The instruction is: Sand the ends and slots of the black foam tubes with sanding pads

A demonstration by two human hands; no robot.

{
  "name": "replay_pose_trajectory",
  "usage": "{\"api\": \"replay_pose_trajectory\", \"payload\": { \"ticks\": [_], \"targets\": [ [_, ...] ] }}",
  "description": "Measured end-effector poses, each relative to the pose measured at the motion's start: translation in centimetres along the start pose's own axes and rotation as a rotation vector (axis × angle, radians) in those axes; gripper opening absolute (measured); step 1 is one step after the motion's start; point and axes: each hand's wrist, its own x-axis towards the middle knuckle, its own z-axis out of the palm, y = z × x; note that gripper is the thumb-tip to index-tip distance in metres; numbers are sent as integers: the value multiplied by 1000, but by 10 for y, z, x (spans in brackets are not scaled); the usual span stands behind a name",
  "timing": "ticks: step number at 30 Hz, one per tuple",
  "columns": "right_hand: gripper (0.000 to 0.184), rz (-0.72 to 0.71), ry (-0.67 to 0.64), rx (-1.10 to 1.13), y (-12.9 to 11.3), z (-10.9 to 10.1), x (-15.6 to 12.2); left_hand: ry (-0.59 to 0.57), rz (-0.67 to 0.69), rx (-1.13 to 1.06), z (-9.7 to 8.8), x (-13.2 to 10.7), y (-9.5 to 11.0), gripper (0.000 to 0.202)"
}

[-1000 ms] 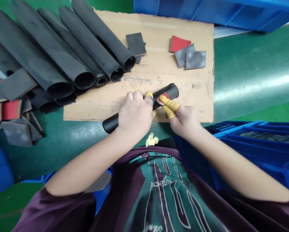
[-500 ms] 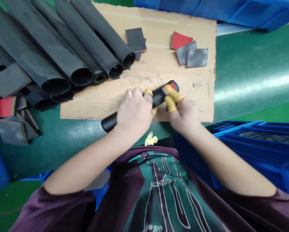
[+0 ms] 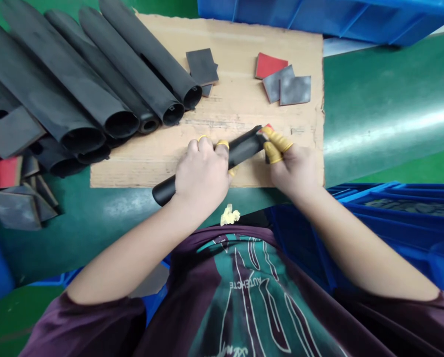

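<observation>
A black tube slants across the front of the cardboard sheet, its right end higher in view. My left hand is wrapped around its middle, yellow finger cots on several fingertips. At the right end, my right hand, also in yellow finger cots, pinches a sanding pad against the tube. Only a red corner of that pad shows clearly; the fingers cover most of it. Beyond the hands lie a dark sanding pad and a group with a red pad and grey pads.
Several larger black tubes lie side by side at the left. More pads are heaped near them on the green table. Blue bins stand behind and at the right. A crumpled pale-yellow scrap lies before my shirt.
My right hand has shifted slightly right and down at the tube's end, and less of the red pad shows. My left hand keeps its hold; the whole view has moved slightly.
</observation>
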Motion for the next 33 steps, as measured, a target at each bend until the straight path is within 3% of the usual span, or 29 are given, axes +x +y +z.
{"api": "replay_pose_trajectory", "payload": {
  "ticks": [2,6,10,13,15,20,25,30,33],
  "targets": [
    [46,5,14,32,-1,1,-2,7,-5,-10,1,0,-1,39],
    [44,30,-128,29,1,5,-2,-16,-11,-32,1,1,-1,36],
    [47,52,24,201,2,7,4,-11,-21,-28,1,1,0,41],
    [45,60,-58,261,-5,8,4,-17,-21,-24,0,1,0,36],
    [41,43,-143,252,-6,6,4,-18,-18,-25,0,0,0,35],
    [40,31,22,215,-3,4,7,-19,-38,-8,0,1,2,40],
    [42,39,-77,85,-6,5,5,-25,-13,-4,0,-1,3,35],
    [47,27,81,2,-3,3,1,-1,-6,-3,0,-2,2,36],
    [49,46,33,-70,-6,7,-6,-10,15,-11,0,-2,2,30]
  ]
}}
